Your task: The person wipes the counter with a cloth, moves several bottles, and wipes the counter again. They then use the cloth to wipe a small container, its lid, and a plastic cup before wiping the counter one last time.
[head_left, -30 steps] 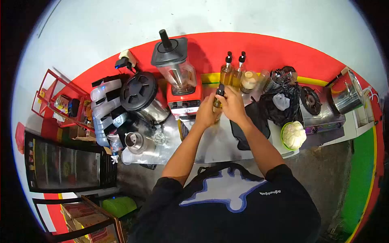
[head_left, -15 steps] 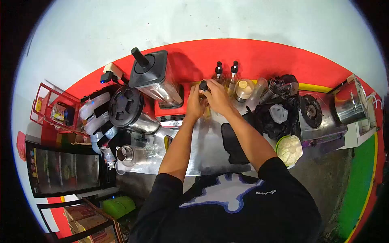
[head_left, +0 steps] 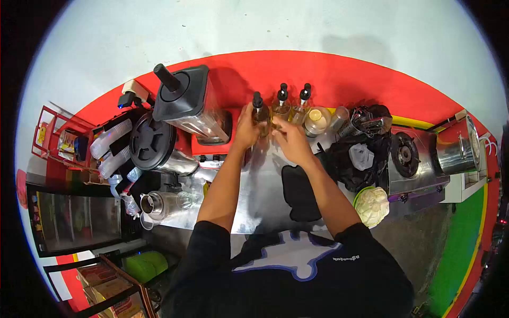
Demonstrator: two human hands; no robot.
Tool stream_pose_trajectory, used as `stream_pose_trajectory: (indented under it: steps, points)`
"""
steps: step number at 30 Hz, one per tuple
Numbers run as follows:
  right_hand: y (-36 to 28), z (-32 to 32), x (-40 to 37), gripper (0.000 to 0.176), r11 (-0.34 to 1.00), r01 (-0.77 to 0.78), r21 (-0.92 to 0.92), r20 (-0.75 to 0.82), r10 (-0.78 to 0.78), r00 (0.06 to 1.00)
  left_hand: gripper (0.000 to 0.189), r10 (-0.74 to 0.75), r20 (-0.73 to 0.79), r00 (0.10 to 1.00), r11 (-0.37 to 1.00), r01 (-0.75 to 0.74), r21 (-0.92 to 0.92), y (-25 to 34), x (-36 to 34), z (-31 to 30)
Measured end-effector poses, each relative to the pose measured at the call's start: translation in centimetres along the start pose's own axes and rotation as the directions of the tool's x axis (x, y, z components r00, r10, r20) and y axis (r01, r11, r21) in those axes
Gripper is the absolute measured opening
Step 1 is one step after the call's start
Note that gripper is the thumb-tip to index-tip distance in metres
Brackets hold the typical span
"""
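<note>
Three glass bottles with black tops stand in a row at the back of the steel counter (head_left: 260,183). My left hand (head_left: 246,130) is wrapped round the left side of the leftmost bottle (head_left: 260,119). Just right of that bottle, my right hand (head_left: 291,142) has its fingers apart and holds nothing. Its fingertips are close in front of the middle bottle (head_left: 281,106). The third bottle (head_left: 301,108) stands beside it, next to a jar with a pale yellow lid (head_left: 316,117). A black mat (head_left: 299,193) lies under my right forearm.
To the left stand a large blender (head_left: 193,108), a steel canister with a black lid (head_left: 154,143) and a steel-topped pitcher (head_left: 159,205). On the right are a black plastic bag (head_left: 344,164), a green-rimmed bowl (head_left: 371,206), a gas burner (head_left: 405,155) and a steel pot (head_left: 458,151).
My hands have come off the bottle's black top. The left now grips the bottle's side, in line with the other two; the right has moved lower and to the right, its fingers opened.
</note>
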State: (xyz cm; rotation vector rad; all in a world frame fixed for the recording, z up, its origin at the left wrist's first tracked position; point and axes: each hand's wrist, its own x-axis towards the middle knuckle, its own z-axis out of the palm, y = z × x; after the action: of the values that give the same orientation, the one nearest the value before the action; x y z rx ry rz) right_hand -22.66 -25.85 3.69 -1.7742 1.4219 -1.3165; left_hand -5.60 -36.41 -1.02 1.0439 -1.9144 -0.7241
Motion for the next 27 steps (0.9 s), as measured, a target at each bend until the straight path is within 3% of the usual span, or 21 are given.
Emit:
stream_pose_trajectory:
  steps: [1, 3, 9, 22, 25, 27]
  points:
    - [0.2, -0.2, -0.8, 0.039, 0.997, -0.079, 0.025, 0.032, 0.078, 0.996, 0.074, -0.026, 0.001, 1.0, 0.999, 0.026, 0.021, 0.4, 0.2, -0.2]
    - [1.1, -0.4, -2.3, 0.037, 0.998, -0.062, 0.026, 0.007, 0.062, 0.998, 0.073, -0.036, -0.009, 0.999, 0.999, 0.037, 0.021, 1.3, 0.4, -0.6]
    - [3.9, -0.8, -4.3, 0.029, 0.973, -0.223, 0.053, 0.05, 0.22, 0.974, 0.069, -0.038, 0.014, 0.999, 0.999, 0.038, -0.027, 0.9, 1.3, 0.0]
    - [4.4, -1.7, -5.3, 0.023, 0.972, -0.233, 0.015, 0.007, 0.232, 0.973, 0.07, -0.089, 0.082, 0.993, 0.989, 0.098, -0.11, -0.1, 1.8, 0.3]
    - [3.9, -1.4, -5.3, 0.021, 0.982, -0.191, 0.001, 0.009, 0.191, 0.982, 0.08, -0.082, 0.103, 0.991, 0.993, 0.09, -0.073, -0.6, 1.4, 0.4]
    - [3.2, -1.3, -5.3, 0.021, 0.964, -0.265, 0.028, 0.03, 0.264, 0.964, 0.092, -0.074, 0.016, 0.997, 0.997, 0.074, -0.031, -0.6, 0.8, 0.7]
